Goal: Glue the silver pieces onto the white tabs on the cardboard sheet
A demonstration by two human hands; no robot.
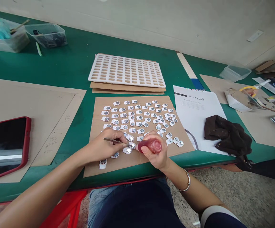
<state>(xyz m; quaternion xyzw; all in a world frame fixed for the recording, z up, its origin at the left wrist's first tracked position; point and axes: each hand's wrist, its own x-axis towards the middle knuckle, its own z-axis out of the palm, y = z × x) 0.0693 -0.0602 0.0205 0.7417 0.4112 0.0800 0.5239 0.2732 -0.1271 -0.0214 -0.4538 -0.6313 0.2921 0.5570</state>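
Observation:
My left hand [107, 144] pinches thin metal tweezers [114, 140], their tips at one of the small round pieces on white tabs [132, 145]. Closed around a small red squeeze bottle [151, 145], my right hand [160, 158] tilts it so that its nozzle points left at that same piece. Several more such pieces, each a round patterned disc on a white tab, lie in loose rows on a brown cardboard sheet [123, 163] under both hands. Some of them are hidden behind my hands.
Behind the cardboard lies a white slotted tray [127, 70]. At left are a red-cased phone [7, 145] and two plastic boxes [46, 34]. A printed paper [196, 110], a dark cloth [225, 133] and a box of tools [238, 99] lie at right.

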